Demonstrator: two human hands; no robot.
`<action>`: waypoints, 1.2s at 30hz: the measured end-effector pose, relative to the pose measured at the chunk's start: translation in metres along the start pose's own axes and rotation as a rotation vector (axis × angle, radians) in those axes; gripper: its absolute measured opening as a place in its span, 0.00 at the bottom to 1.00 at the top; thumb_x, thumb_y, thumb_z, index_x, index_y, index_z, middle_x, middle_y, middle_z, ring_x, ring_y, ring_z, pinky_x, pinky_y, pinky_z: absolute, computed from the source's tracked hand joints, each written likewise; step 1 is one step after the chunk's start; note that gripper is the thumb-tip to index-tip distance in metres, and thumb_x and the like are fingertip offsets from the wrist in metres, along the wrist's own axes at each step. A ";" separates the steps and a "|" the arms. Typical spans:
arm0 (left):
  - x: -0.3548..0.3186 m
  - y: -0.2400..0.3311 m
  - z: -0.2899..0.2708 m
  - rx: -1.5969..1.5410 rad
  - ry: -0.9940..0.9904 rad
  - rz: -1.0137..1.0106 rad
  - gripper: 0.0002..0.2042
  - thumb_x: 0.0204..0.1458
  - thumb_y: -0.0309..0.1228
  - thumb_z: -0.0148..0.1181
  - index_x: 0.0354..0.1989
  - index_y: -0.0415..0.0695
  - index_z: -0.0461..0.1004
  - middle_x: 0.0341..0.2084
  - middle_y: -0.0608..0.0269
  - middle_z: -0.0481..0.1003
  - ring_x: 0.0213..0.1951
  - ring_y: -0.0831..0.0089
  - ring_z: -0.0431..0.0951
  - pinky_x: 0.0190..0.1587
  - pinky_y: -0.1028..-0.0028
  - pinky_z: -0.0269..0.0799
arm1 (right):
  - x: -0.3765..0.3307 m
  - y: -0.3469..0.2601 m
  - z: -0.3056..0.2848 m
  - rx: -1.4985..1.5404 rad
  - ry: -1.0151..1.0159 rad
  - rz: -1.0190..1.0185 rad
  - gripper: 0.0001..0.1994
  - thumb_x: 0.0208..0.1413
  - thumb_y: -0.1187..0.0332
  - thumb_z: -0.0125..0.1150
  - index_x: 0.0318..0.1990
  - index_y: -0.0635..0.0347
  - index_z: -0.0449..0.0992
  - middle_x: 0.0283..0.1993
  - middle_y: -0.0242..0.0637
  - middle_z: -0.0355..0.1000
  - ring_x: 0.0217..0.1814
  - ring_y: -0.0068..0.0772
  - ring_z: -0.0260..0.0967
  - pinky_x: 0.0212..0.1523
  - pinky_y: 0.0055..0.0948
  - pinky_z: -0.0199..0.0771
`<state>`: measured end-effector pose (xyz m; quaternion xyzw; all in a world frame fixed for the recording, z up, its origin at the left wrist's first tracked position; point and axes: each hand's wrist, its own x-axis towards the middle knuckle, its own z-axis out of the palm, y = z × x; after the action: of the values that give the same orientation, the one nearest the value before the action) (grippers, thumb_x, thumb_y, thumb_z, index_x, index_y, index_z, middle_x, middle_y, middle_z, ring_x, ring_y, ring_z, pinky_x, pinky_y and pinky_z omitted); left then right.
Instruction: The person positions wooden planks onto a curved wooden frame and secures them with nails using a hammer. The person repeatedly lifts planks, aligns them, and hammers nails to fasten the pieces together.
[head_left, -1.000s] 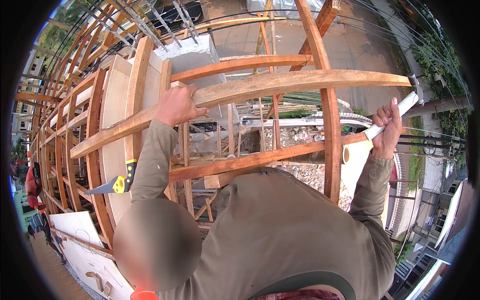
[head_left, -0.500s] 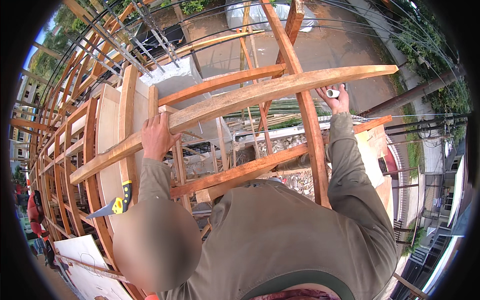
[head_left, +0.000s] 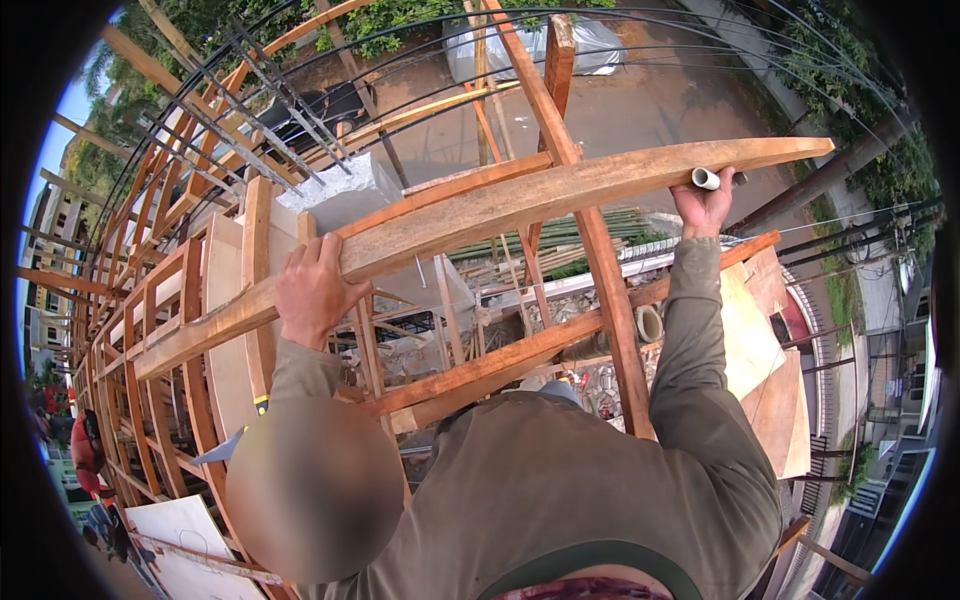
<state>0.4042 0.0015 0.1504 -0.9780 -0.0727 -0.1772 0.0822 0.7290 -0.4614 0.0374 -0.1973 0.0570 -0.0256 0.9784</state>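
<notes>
A long, pale wooden plank (head_left: 520,200) runs across the view from lower left to upper right, resting over a wooden frame high above the ground. My left hand (head_left: 315,290) grips the plank's near edge at its left part, fingers curled over the top. My right hand (head_left: 705,205) is up at the plank's right end, closed around a white tube-like handle (head_left: 706,179) that sits against the plank's underside. What is on the far end of that handle is hidden. Both arms wear olive sleeves.
Reddish timber beams (head_left: 600,300) cross beneath the plank. A grey concrete column (head_left: 335,200) with steel bars sticking out stands behind my left hand. A saw with a yellow handle (head_left: 240,440) lies lower left. Plywood sheets (head_left: 760,340) are at the right, cables overhead, ground far below.
My right hand rose with the white handle from beside the lower beam up to the plank's right end. My left hand kept its hold on the plank.
</notes>
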 end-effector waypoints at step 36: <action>0.082 0.574 -0.187 -1.122 0.598 1.186 0.25 0.59 0.33 0.50 0.59 0.24 0.69 0.52 0.25 0.73 0.56 0.33 0.75 0.56 0.26 0.64 | -0.387 -0.496 -0.183 -0.697 0.980 -1.116 0.24 0.63 0.57 0.47 0.58 0.65 0.73 0.58 0.57 0.72 0.61 0.63 0.69 0.61 0.72 0.64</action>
<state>0.5158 -0.5842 0.2747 -0.6631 0.5717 -0.3641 -0.3175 0.3090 -0.9603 0.1022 -0.4556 0.3763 -0.5726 0.5683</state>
